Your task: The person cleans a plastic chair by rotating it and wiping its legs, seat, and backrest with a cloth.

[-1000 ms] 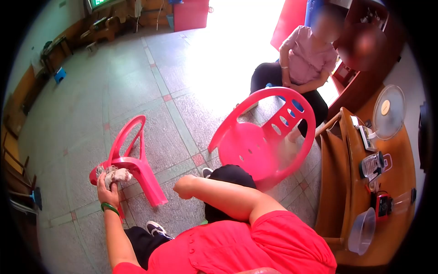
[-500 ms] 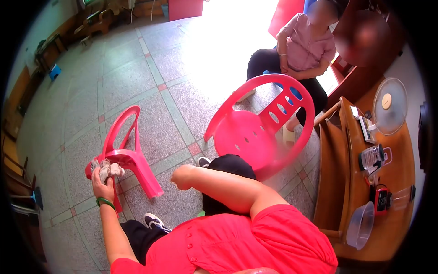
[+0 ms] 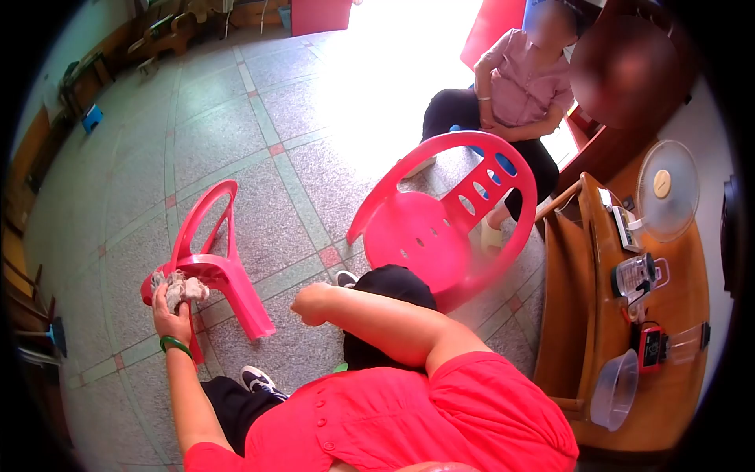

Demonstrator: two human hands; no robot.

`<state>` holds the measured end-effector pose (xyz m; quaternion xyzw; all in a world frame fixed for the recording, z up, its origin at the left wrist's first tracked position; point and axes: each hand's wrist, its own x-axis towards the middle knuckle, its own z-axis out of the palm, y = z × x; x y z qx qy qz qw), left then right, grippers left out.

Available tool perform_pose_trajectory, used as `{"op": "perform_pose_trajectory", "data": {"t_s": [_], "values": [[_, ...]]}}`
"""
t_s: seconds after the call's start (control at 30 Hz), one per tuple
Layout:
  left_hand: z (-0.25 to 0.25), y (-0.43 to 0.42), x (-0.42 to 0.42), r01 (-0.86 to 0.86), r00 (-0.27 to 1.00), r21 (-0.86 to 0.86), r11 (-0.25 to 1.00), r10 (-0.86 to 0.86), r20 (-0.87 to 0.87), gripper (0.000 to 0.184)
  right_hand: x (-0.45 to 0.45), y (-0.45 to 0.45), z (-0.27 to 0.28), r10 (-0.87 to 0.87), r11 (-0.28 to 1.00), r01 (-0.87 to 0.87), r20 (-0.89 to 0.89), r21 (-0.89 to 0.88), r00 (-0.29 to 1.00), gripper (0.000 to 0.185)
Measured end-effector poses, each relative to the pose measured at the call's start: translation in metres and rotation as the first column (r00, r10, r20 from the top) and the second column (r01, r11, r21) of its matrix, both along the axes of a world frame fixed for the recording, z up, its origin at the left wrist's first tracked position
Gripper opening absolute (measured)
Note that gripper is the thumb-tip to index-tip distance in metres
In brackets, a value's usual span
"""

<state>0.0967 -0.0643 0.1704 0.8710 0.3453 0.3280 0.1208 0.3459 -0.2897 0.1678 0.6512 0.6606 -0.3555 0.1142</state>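
A crumpled greyish-beige rag lies under the fingers of my left hand, pressed against a pink plastic chair part. That part has an arched loop at the top and legs pointing down; I cannot tell whether it is a whole chair. A green bangle circles my left wrist. My right hand is closed, bent down at the wrist over my dark-trousered leg, with its inner fingers hidden. Beyond it stands a pink plastic armchair with slots in its back and seat.
Another person sits behind the armchair, forearms across the lap. On the right, a wooden cabinet bears a fan, a glass jug, a red box and a clear plastic tub. Furniture lines the left wall.
The whole view has shifted slightly. My left hand stays with the rag on the pink part, and my right hand keeps its closed pose.
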Motion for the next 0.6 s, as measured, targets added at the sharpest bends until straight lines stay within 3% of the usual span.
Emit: {"op": "perform_pose_trajectory", "data": {"t_s": [0.6], "values": [[-0.005, 0.003, -0.002, -0.015, 1.0, 0.004, 1.0, 0.015, -0.027, 0.056, -0.004, -0.005, 0.014, 0.0, 1.0, 0.0, -0.011, 0.023, 1.0, 0.027]]}}
